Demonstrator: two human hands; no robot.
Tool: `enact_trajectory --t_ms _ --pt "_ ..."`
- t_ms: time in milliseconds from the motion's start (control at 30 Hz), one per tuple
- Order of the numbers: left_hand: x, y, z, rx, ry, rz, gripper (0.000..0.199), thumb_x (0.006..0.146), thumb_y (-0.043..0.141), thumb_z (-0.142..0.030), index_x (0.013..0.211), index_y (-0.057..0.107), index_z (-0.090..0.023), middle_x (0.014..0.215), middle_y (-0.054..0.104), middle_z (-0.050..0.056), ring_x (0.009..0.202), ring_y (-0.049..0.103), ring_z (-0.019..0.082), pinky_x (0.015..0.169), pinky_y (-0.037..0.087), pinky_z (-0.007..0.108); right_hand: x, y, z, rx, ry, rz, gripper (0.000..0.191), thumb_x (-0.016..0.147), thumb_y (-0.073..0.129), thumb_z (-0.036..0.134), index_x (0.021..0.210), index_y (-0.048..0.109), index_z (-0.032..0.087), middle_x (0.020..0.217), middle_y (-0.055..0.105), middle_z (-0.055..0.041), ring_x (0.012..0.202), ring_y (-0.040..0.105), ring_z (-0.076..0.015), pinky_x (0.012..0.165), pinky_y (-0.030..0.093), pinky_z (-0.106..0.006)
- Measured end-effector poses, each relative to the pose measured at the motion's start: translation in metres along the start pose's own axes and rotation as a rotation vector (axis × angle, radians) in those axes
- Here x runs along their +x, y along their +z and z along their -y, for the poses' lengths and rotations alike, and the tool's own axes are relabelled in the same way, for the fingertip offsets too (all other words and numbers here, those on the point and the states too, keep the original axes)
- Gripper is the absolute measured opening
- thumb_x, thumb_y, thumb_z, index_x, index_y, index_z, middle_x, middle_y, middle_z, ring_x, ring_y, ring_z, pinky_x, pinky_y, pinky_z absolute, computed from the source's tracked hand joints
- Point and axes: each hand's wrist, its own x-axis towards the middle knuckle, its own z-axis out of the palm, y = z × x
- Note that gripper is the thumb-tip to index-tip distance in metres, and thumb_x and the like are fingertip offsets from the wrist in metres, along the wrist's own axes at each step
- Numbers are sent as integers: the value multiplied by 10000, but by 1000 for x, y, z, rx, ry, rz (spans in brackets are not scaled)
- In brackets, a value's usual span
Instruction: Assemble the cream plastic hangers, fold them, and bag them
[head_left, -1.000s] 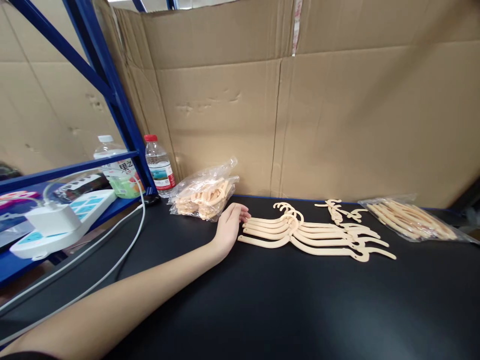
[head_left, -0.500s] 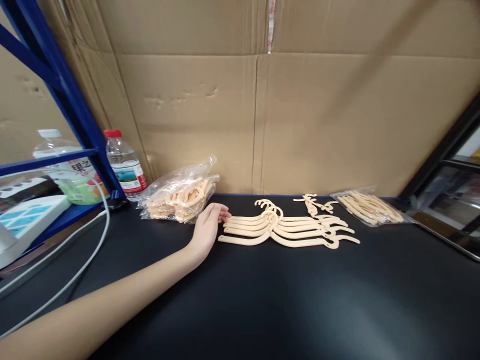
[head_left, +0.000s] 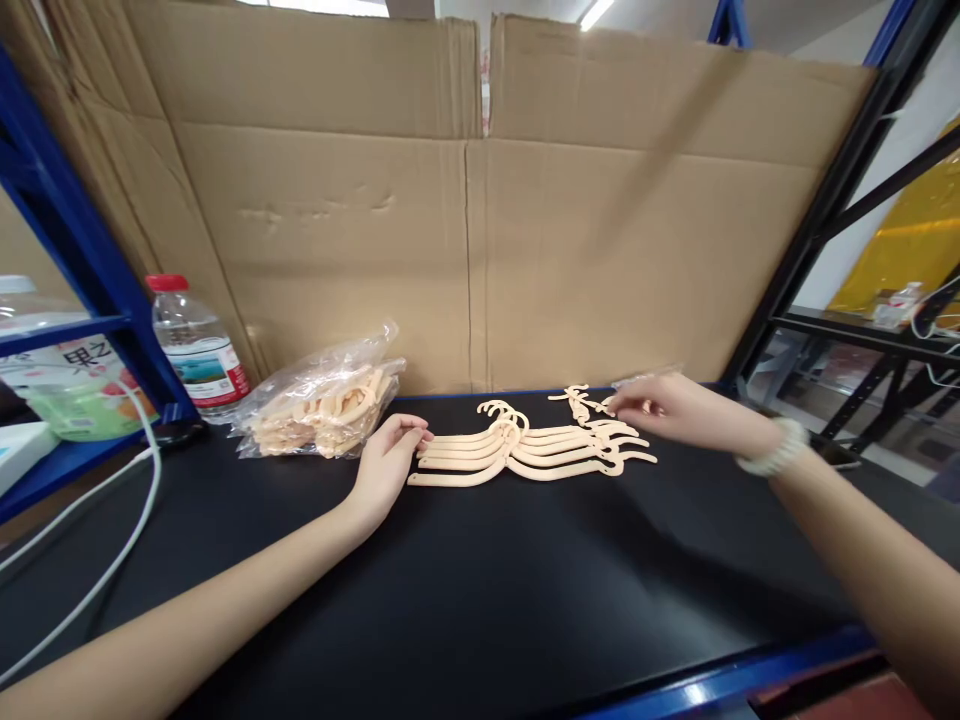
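Note:
Several beige hanger pieces [head_left: 465,479] lie in an overlapping row on the black table, their hooks toward the back. My left hand [head_left: 388,462] rests at the left ends of the row, fingers loosely curled and apart, holding nothing visible. Over the right side, my right hand [head_left: 664,408] hovers beside a small pile of loose beige pieces [head_left: 578,405], its fingers bent together; whether anything is between them is too small to tell. Behind that hand, a clear bag [head_left: 646,377] is mostly hidden. A clear bag of beige parts [head_left: 322,410] lies left of my left hand.
A red-capped water bottle [head_left: 198,350] and a blue shelf frame [head_left: 124,350] stand at the left, with a white cable [head_left: 146,510] curving over the table [head_left: 480,600]. Cardboard [head_left: 360,250] walls the back. A black metal frame [head_left: 795,230] rises at the right.
My right hand has come in from the right to the small pile. The view has shifted right and up, showing the table's right front edge. My left hand stays by the row.

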Motion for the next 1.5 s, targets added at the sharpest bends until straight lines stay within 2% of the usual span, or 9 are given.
enact_trajectory --t_ms 200,367,533,733,833,1033,1200,1333,1500 --pt "-1 -1 1 28 -4 27 220 582 663 -306 747 612 -171 689 674 26 651 589 179 680 455 318 86 43 -57 -96 49 178 181 931 596 310 959 657 143 940 685 -42 800 654 -158 765 546 -341" --pt "-1 -1 1 44 -5 37 228 582 660 -302 756 607 -165 701 674 32 658 590 181 691 459 325 85 67 -69 -121 -9 98 148 848 588 196 821 733 191 843 744 -57 748 682 -200 700 518 -277" --pt "-5 -2 -6 36 39 -5 217 618 643 -279 801 585 -177 750 651 22 735 599 187 740 458 320 74 57 -68 -140 -59 -135 229 884 524 240 819 736 182 926 702 -107 905 639 -239 803 493 -324" --pt "-40 11 -37 -59 31 72 189 696 667 -272 854 608 -186 786 664 15 752 600 169 751 465 291 64 32 -32 -50 -15 -493 287 943 479 340 919 717 182 854 666 -100 773 632 -217 718 518 -352" --pt "-66 23 -52 -141 -150 294 212 731 686 -292 907 651 -180 860 694 48 732 610 167 691 469 281 56 28 16 503 44 -652 200 872 621 379 919 712 207 833 713 -58 739 670 -201 703 563 -340" --pt "-92 36 -58 -182 -327 516 377 766 713 -422 1073 676 -206 1117 673 102 820 633 183 723 503 297 28 50 104 1053 2 -382 151 806 711 333 864 703 194 825 724 -45 698 688 -173 625 599 -283" --pt "-92 37 -46 -177 -248 390 286 736 759 -414 873 700 -169 861 677 59 636 573 130 591 470 250 15 66 125 1088 -176 -87 68 829 680 254 853 672 190 868 704 -39 775 679 -161 656 592 -262" --pt "-87 33 -34 -123 -257 231 307 756 736 -443 730 660 -147 611 579 5 564 506 112 540 426 227 23 67 107 803 -301 -197 67 875 631 219 935 647 195 942 679 -50 856 634 -175 751 547 -313" --pt "-79 29 -34 -197 -285 150 345 781 691 -490 768 590 -160 776 659 45 580 528 110 532 434 234 37 81 78 172 -291 -133 92 881 627 233 801 619 187 803 639 -45 807 547 -222 716 442 -364"
